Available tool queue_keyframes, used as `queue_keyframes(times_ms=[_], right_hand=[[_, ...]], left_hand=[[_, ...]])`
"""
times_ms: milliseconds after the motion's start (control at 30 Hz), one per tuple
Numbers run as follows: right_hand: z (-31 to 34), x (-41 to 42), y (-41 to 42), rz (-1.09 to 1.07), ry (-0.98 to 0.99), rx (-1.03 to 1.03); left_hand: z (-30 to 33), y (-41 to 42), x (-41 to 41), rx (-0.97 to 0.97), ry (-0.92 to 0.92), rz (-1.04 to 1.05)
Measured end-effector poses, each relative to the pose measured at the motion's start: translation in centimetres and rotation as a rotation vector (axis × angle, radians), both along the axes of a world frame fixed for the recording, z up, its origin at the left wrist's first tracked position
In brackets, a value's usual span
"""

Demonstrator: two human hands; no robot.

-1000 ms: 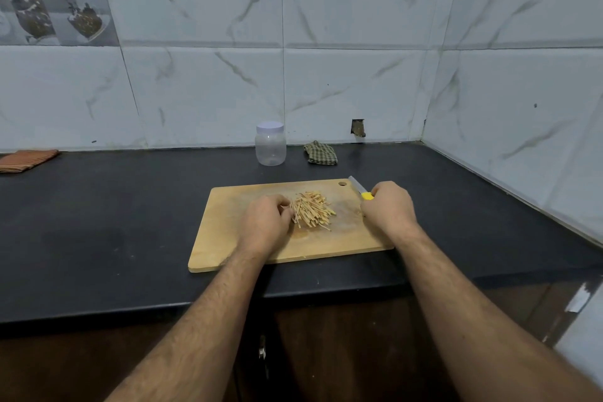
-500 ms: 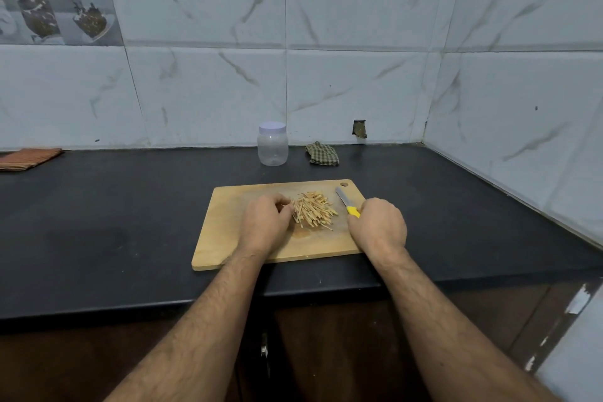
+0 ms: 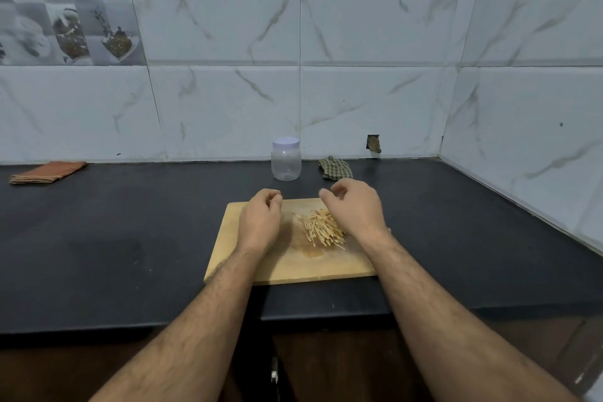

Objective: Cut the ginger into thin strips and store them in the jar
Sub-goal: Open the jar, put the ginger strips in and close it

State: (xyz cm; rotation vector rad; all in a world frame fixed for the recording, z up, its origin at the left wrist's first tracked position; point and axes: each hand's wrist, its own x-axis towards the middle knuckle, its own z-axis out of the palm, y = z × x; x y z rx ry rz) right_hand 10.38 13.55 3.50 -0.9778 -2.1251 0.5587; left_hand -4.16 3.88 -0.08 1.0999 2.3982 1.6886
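Ginger strips (image 3: 323, 229) lie on the cutting board (image 3: 287, 268) between 2 loosely curled, empty hands, nearest the right hand (image 3: 354, 207); the left hand (image 3: 261, 220) is farther; the lidded jar (image 3: 286, 159) stands beyond.

My right hand (image 3: 354, 209) no longer grips the yellow-handled knife, which has dropped from sight; that hand now hovers above the ginger strips (image 3: 321, 230), fingers loosely curled. My left hand (image 3: 261, 220) has lifted away from the pile.

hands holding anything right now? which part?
Nothing visibly held. Left hand and right hand hover over the cutting board, fingers loosely curled, beside the ginger strips. No knife in view.
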Motion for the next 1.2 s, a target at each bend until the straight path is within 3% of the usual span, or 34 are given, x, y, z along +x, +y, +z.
queue_keyframes(times_ms=[167, 433, 833, 1000, 1200], right_hand=[[0.6, -5.7, 2.7, 0.14, 0.198, -0.291], [-0.2, -14.3, 10.0, 0.209, 0.274, -0.547], [1.2, -20.9, 14.0, 0.319, 0.286, -0.823], [1.0, -19.5, 13.1, 0.364, 0.252, -0.783], [1.3, -15.1, 10.4, 0.329, 0.245, -0.509]], left_hand=[[2.1, 3.4, -3.0, 0.049, -0.068, -0.019], [3.2, 9.5, -9.0, 0.162, -0.32, -0.089], [3.2, 15.2, -13.8, 0.083, -0.563, -0.266], [3.5, 13.9, -13.0, 0.115, -0.537, -0.262], [4.6, 9.1, -10.1, 0.192, -0.46, -0.196]])
